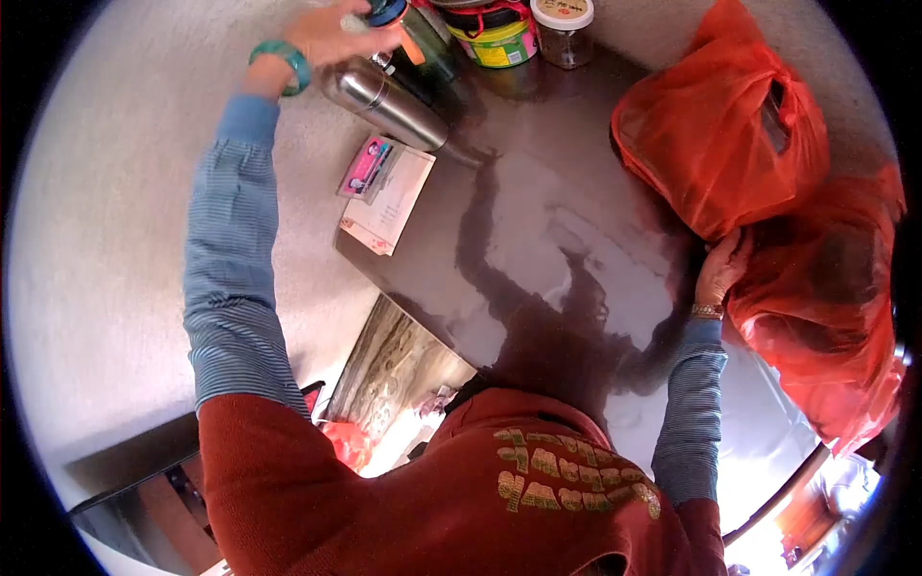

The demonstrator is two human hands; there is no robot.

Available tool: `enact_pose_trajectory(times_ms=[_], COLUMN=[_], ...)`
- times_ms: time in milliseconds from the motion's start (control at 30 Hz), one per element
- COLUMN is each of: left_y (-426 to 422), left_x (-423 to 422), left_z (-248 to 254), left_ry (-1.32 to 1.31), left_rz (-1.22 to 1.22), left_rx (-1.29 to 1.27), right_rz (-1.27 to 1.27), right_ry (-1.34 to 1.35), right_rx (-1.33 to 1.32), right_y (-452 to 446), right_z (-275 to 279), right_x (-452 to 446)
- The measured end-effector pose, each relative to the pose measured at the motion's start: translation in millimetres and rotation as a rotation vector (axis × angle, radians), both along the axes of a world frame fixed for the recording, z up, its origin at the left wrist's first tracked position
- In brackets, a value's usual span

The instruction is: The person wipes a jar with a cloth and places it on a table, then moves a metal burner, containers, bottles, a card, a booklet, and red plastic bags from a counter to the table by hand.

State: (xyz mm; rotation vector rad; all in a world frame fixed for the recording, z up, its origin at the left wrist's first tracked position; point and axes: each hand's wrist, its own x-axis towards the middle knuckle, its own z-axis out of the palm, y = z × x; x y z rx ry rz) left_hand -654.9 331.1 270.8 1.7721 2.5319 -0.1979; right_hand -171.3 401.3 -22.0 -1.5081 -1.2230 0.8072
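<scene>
My left hand [336, 36], a green bangle on its wrist, is raised at the top left with its fingers stretched apart. It is over the upper end of a steel flask [389, 104] and beside a dark bottle with a blue cap [423, 48]; whether it touches either is unclear. My right hand [722, 271] lies against the edges of two red mesh-like bags, the upper bag [715, 134] and the lower bag [816, 288]. Its visible fingers look extended, with the tips partly hidden by the bags. The bags' contents show only as dark shapes.
A shiny dark table [538, 173] reflects my body. On its left edge lie a cream card [399, 202] and a pink-labelled packet [367, 168]. A yellow-green tub [499, 46] and a lidded jar [565, 38] stand at the back. A pale wall [106, 240] rises on the left.
</scene>
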Motion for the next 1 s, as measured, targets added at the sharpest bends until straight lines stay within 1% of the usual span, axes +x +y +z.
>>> enact_pose_trajectory(times_ms=[33, 100, 133, 200, 233, 300, 333, 400, 433, 500, 533, 600, 633, 700, 733, 800, 833, 900, 933, 1000], left_y=[-15.5, -33.5, -37.7, -42.7, -44.4, -47.3, -49.5, -51.4, -52.6, -53.8, -55.0, -54.1, -52.9, -51.1, -51.8, -53.0, -53.1, -53.3, -53.7, -55.1], left_x=[-2.5, -7.7, -8.9, -7.5, -11.9, -25.2, -32.3, -45.0, -58.6, -69.4, -74.6, -41.3, -41.5, -41.5, -44.0, -45.3, -46.4, -37.0, -31.7, -10.5], left_z=[-10.6, -23.2, -29.1, -37.9, -43.5, -51.6, -54.2, -57.0, -61.0, -62.3, -63.5, -41.4, -41.5, -43.2, -46.1, -50.9, -52.3, -50.6, -50.4, -44.2], left_ry=[-0.07, -0.084, -0.082, -0.237, -0.237, -0.187, -0.188, -0.343, -0.342, -0.158, -0.157, -0.28, -0.28, -0.194, -0.196, -0.04, -0.04, 0.142, 0.141, 0.37], left_rz=[-0.033, -0.161, -0.162, 0.002, 0.001, -0.081, -0.078, -0.002, -0.001, -0.127, -0.126, 0.185, 0.186, 0.207, 0.208, 0.102, 0.101, 0.08, 0.079, 0.077], left_rx=[0.053, 0.04, 0.042, 0.049, 0.05, 0.161, 0.163, 0.18, 0.181, 0.281, 0.282, 0.177, 0.178, 0.168, 0.167, 0.255, 0.255, 0.287, 0.287, 0.385], right_rz=[0.004, 0.004, 0.003, -0.002, -0.002, 0.022, 0.025, 0.028, 0.029, 0.061, 0.062, 0.026, 0.027, 0.009, 0.01, 0.016, 0.015, 0.008, 0.006, 0.03], right_ry=[0.003, 0.035, 0.036, 0.095, 0.095, 0.084, 0.083, 0.079, 0.081, 0.11, 0.11, 0.094, 0.094, 0.065, 0.064, 0.063, 0.062, 0.085, 0.085, 0.121], right_rx=[0.0, -0.009, -0.007, 0.0, 0.001, -0.056, -0.054, -0.046, -0.044, -0.041, -0.041, -0.043, -0.042, -0.019, -0.02, -0.013, -0.013, -0.031, -0.031, -0.013], right_y=[-0.8, -1.1, 0.0, 3.5, 4.0, 4.0, 3.4, 1.4, 1.9, 2.1, 1.6, -1.0, -0.6, -0.9, -0.9, -0.3, 0.0, 0.1, 0.3, 1.0], right_z=[1.0, 2.4, -0.8, -9.2, -12.1, -10.3, -9.0, -1.7, -2.9, -2.9, -2.6, 6.9, 6.8, 4.2, 2.6, 1.0, 0.7, 2.8, 1.9, -1.7], right_x=[-0.7, -1.0, -0.3, 1.3, 3.8, 4.7, 4.7, 1.8, 2.6, 3.6, 3.7, -1.7, -3.3, -2.8, -2.2, -0.3, -0.1, -1.1, -0.1, 0.6])
